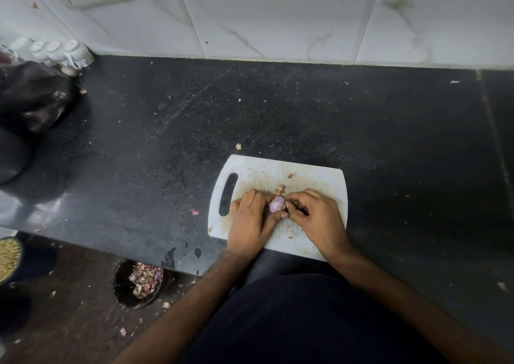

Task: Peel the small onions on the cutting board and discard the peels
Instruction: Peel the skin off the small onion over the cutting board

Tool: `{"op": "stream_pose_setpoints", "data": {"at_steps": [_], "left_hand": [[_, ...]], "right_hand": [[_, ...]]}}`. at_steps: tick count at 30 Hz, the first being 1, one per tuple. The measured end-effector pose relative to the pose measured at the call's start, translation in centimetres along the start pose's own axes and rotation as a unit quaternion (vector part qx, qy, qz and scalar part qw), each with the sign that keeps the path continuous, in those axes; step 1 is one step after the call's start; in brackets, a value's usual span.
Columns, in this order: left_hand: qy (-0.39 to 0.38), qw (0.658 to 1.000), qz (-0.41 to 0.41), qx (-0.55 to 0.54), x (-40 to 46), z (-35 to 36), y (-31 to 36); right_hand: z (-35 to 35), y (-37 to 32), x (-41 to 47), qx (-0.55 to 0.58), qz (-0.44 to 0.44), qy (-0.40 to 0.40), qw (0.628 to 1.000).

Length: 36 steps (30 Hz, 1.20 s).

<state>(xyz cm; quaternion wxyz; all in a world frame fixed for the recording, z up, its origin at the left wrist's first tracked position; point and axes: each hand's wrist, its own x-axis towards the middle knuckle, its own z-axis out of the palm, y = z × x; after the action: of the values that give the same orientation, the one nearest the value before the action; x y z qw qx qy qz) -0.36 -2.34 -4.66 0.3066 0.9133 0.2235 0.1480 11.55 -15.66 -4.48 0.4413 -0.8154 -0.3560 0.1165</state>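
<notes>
A white plastic cutting board point(314, 177) with a slot handle lies on the black counter near its front edge. Above the board, my left hand point(249, 224) grips a small purple onion point(276, 204) between thumb and fingers. My right hand point(314, 214) touches the onion's right end with pinched fingertips; something dark shows within that hand, too unclear to name. A dry peel scrap point(280, 189) lies on the board just behind the onion. Below the counter on the floor, a dark bin point(122, 285) holds a heap of onion peels point(144, 279).
The black counter point(306, 113) runs back to a tiled wall. A dark plastic bag point(33, 96) and several white cups point(55, 52) stand at the far left. A container of yellowish grains point(8, 258) sits at the lower left. Peel bits dot counter and floor.
</notes>
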Motion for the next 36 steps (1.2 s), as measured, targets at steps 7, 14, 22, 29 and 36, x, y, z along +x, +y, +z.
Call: {"op": "stream_pose_setpoints", "data": {"at_steps": [7, 14, 22, 29, 36], "left_hand": [[-0.008, 1.0, 0.022, 0.013, -0.28, -0.06, -0.1], [-0.002, 1.0, 0.03, 0.003, -0.3, -0.06, -0.16], [0.005, 0.999, -0.001, -0.046, -0.22, -0.06, -0.2], [-0.02, 0.998, 0.035, -0.038, -0.18, -0.42, 0.08], [0.018, 1.0, 0.016, -0.015, -0.3, 0.1, -0.36]], "right_hand": [[-0.33, 0.09, 0.51, 0.0, 0.027, 0.041, 0.999], [-0.56, -0.13, 0.39, 0.031, 0.021, 0.085, 0.996], [-0.21, 0.18, 0.26, 0.032, -0.033, -0.041, 0.998], [-0.42, 0.29, 0.38, 0.067, -0.021, -0.059, 0.996], [-0.79, 0.17, 0.4, 0.094, -0.048, -0.075, 0.992]]}}
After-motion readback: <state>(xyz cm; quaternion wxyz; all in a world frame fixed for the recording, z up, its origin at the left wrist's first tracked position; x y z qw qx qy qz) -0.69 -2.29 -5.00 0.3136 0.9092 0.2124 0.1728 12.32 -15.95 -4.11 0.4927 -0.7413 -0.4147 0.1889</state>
